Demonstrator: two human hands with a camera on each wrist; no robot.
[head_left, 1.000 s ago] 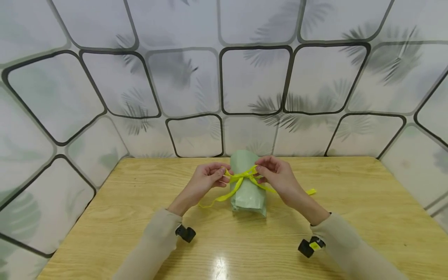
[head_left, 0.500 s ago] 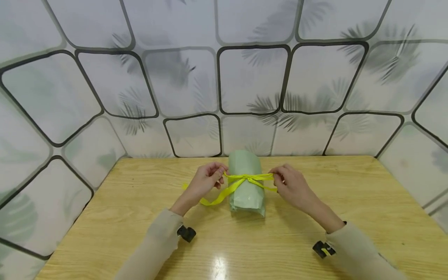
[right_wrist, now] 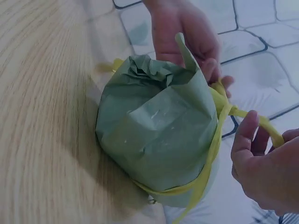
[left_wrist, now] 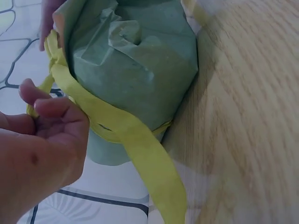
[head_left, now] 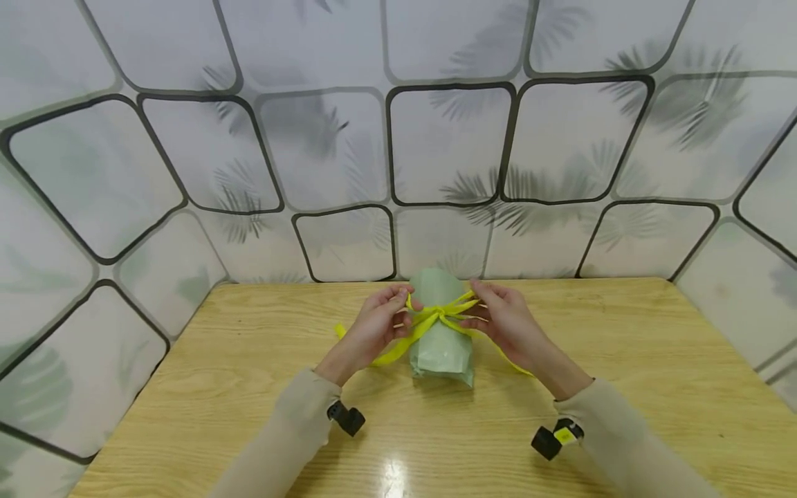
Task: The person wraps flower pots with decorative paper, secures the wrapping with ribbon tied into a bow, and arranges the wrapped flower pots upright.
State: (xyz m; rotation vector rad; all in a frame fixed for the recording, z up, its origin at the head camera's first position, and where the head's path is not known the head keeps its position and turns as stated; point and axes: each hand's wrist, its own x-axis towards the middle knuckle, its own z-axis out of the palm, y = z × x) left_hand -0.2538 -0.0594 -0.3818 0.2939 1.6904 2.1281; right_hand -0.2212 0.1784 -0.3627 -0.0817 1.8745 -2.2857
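Observation:
A rounded package (head_left: 441,356) wrapped in pale green paper lies on the table, its folded, crumpled end towards me. Yellow ribbon (left_wrist: 126,128) circles it and is tied in a bow knot (head_left: 439,312) on top. My left hand (head_left: 376,325), at the left of the knot, pinches a ribbon loop between thumb and fingertips. On the other side my right hand (head_left: 510,321) holds the other loop, thumb and index raised; in the right wrist view that loop (right_wrist: 264,122) runs from the knot into the fingers. Loose tails hang down both sides, partly behind the hands.
The wooden table (head_left: 249,387) spreads around the package on all sides. Behind it and at both sides hangs a pale curtain (head_left: 448,145) with dark outlined squares and leaf prints. A black wrist camera (head_left: 346,418) sits at the left sleeve, another camera (head_left: 554,439) at the right.
The right hand pulled its loop outwards to the right, then came back in beside the knot. My left hand has shifted slightly right. Both loops stay in hand, and the package has kept its place.

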